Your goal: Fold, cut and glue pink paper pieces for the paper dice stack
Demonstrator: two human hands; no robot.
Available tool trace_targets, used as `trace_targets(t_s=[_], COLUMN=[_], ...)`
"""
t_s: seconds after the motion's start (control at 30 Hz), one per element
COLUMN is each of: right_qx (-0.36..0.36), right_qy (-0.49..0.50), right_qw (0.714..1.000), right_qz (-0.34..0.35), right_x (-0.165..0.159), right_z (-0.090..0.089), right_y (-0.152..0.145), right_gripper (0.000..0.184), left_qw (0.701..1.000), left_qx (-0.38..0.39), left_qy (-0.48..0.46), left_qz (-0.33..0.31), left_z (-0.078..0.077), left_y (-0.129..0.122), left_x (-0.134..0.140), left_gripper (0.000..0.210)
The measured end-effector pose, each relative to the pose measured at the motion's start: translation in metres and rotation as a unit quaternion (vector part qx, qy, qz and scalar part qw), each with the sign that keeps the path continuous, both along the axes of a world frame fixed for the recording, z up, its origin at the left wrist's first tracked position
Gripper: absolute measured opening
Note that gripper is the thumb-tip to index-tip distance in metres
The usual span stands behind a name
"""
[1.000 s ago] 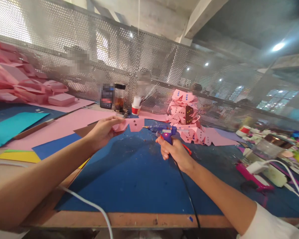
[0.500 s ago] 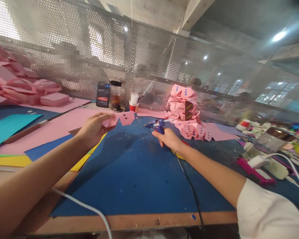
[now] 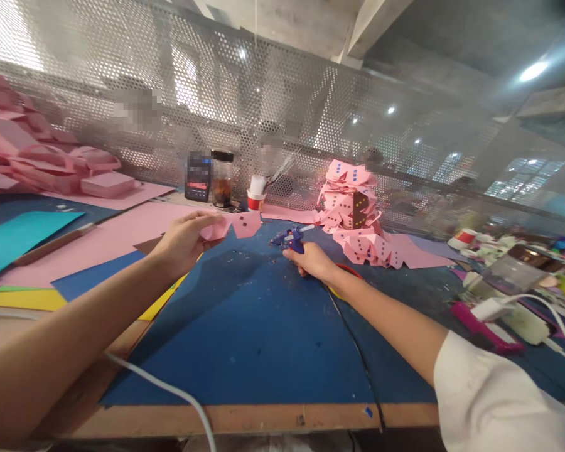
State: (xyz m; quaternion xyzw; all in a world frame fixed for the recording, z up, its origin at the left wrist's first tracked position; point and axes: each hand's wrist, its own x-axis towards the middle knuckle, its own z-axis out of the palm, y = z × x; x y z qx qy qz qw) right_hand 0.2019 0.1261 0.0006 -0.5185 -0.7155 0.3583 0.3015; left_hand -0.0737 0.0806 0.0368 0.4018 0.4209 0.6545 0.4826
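My left hand [image 3: 188,242] pinches a pink paper strip [image 3: 245,224] with dark square dots, folded and curled near the fingers, its free end pointing right. In my right hand [image 3: 313,260] is a blue glue gun [image 3: 288,239], its nozzle pointing left, a little apart from the strip. From behind the hand a black cord [image 3: 353,339] runs down over the blue sheet [image 3: 263,358] that covers the table. A pile of dotted pink paper pieces [image 3: 351,201] rises behind and right of the glue gun.
A phone [image 3: 198,176], a lidded jar [image 3: 222,182] and a paper cup [image 3: 256,199] stand along a perforated metal screen [image 3: 301,125]. Pink pieces [image 3: 51,166] heap at the far left. Right are a clear container [image 3: 511,270] and a charger [image 3: 489,306]. A white cable [image 3: 169,389] crosses the front edge.
My right hand has moved slightly left with the glue gun, bringing it a bit nearer the paper strip. My left hand keeps its hold. The whole view has shifted slightly.
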Motion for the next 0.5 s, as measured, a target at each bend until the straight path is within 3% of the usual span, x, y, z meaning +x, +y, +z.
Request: trace_targets(t_s=[0.5], right_qx=[-0.002], right_qy=[0.004], right_qw=[1.0], right_qz=[-0.001], right_x=[-0.0007], right_z=[-0.0042], right_y=[0.0031], right_gripper=[0.033], left_qw=[1.0], left_qx=[-0.009], left_qy=[0.008], left_qz=[-0.003], left_z=[0.0017], left_y=[-0.0024], left_x=[0.0012], left_gripper=[0.034])
